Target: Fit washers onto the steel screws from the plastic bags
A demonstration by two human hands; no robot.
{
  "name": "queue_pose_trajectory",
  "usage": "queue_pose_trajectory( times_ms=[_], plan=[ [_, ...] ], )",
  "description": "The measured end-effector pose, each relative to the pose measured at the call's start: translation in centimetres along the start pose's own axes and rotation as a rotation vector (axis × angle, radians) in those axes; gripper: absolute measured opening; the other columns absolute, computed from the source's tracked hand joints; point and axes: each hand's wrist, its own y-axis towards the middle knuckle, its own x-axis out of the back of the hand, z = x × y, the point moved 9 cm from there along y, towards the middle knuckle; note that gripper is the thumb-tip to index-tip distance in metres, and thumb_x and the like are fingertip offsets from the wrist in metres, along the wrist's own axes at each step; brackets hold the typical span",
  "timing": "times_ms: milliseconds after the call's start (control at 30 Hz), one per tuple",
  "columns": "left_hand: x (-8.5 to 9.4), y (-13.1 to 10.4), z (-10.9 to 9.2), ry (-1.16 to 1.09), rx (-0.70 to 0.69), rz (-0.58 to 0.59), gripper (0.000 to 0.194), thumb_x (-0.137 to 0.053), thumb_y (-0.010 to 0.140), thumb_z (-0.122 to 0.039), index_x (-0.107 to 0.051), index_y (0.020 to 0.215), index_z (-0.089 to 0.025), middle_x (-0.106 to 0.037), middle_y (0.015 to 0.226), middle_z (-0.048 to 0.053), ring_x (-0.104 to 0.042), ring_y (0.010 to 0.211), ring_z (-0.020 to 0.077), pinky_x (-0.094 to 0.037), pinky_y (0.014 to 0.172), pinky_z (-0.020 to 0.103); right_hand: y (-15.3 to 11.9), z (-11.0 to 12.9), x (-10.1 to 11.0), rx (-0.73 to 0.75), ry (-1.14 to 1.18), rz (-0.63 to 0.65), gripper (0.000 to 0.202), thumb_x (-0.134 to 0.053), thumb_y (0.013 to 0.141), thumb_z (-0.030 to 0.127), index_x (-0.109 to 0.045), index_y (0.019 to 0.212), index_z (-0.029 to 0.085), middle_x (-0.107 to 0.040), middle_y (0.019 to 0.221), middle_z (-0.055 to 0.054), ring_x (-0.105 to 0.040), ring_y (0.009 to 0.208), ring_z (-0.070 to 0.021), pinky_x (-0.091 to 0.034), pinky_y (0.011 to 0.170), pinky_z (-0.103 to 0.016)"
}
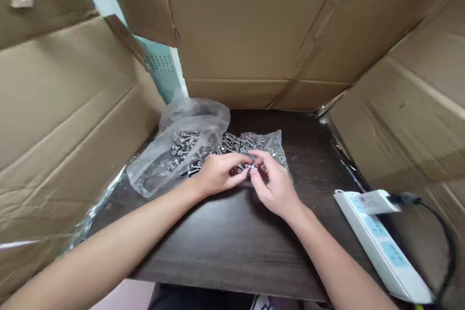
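A small shiny bolt (251,166) sits between my two hands, above the near edge of the loose hardware. My left hand (221,172) comes in from the left, its thumb and fingertips closing on one end of the bolt. From the other side my right hand (271,181) pinches the same piece between thumb and fingers. Whether a nut or washer is on it is too small to tell. Behind my hands lie a pile of bolts (185,144) in a clear plastic bag (145,174) and a flatter bag of small metal pieces (276,141).
Cardboard panels (254,19) wall in the dark wooden table (218,242) at the back and both sides. A white power strip (385,247) with a plug and black cable (450,242) lies along the right edge.
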Motion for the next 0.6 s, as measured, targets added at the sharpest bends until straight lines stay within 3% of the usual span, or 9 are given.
queue_pose_trajectory(
  times_ms=[600],
  plan=[
    [0.28,0.12,-0.58,0.053,-0.041,-0.021,0.019,-0.061,0.097,-0.022,-0.074,0.110,-0.017,-0.079,0.092,0.003,-0.071,0.066,0.0094,-0.053,0.062,0.018,0.03,0.06,0.18,-0.049,0.001,-0.008,0.031,-0.051,0.100,0.026,-0.056,0.130,0.022,-0.069,0.085,0.000,-0.066,0.070,-0.0158,-0.052,0.069,-0.029]
  ],
)
